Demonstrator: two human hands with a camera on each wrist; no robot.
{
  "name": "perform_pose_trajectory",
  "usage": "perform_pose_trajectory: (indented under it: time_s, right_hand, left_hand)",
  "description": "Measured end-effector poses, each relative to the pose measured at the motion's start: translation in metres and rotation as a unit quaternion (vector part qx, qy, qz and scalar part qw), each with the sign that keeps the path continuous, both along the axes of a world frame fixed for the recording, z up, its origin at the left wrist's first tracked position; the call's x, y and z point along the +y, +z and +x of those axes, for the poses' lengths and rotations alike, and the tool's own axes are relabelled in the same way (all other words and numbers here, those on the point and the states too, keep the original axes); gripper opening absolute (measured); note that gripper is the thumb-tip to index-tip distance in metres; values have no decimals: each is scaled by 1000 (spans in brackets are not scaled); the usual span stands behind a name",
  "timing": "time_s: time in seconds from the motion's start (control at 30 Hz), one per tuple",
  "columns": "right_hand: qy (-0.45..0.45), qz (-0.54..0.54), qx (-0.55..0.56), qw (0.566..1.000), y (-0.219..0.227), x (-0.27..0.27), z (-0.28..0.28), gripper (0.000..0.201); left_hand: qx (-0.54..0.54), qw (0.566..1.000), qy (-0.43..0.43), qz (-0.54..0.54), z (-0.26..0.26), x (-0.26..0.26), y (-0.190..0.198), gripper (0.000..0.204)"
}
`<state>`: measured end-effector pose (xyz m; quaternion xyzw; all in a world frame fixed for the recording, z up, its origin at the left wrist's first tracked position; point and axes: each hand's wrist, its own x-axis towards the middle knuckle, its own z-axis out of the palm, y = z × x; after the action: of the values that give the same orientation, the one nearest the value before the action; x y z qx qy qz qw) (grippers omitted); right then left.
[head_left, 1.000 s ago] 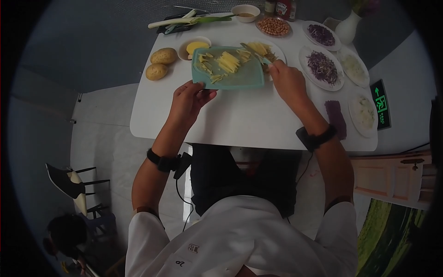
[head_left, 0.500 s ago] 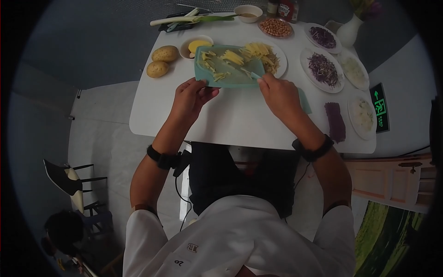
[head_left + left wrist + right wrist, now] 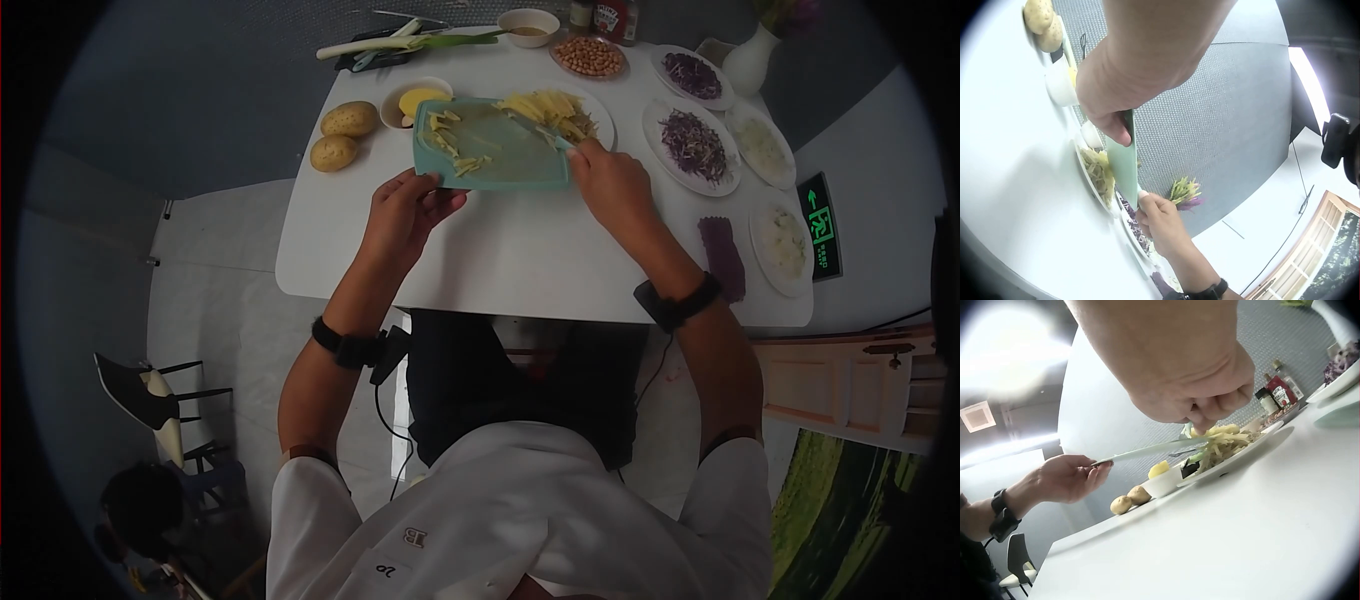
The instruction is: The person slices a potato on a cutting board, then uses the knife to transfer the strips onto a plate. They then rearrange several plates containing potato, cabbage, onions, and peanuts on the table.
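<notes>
My left hand (image 3: 404,222) grips the near left corner of a light green cutting board (image 3: 490,180), held above the table. Pale yellow strips (image 3: 450,145) lie on the board's left part. More strips (image 3: 548,103) are heaped at its right edge and on a white plate (image 3: 606,122) beneath. My right hand (image 3: 612,188) holds the handle of a knife (image 3: 562,144), its blade across the board's right side. In the right wrist view the board (image 3: 1147,452) slants over the plate rim, touching the strips (image 3: 1225,447).
Two potatoes (image 3: 349,119) and a bowl (image 3: 386,108) with yellow pieces stand left of the board. Behind are leeks (image 3: 400,45), a small bowl (image 3: 528,15) and a plate of nuts (image 3: 590,58). Plates of shredded purple vegetable (image 3: 692,146) and a purple cloth (image 3: 721,255) lie right.
The knife has swept over the board, and the central pile of strips has moved right to the edge and plate. My left hand keeps its grip on the board.
</notes>
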<state>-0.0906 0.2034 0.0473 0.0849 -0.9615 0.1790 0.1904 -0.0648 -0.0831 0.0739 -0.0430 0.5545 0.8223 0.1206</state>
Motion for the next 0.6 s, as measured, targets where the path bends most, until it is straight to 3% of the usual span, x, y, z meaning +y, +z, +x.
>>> perform_pose_trajectory:
  time_s: [0.6]
  right_hand:
    - [-19, -44, -30, 998, -13, 12, -11, 30]
  left_hand:
    - [1, 1000, 6, -20, 9, -4, 5, 30]
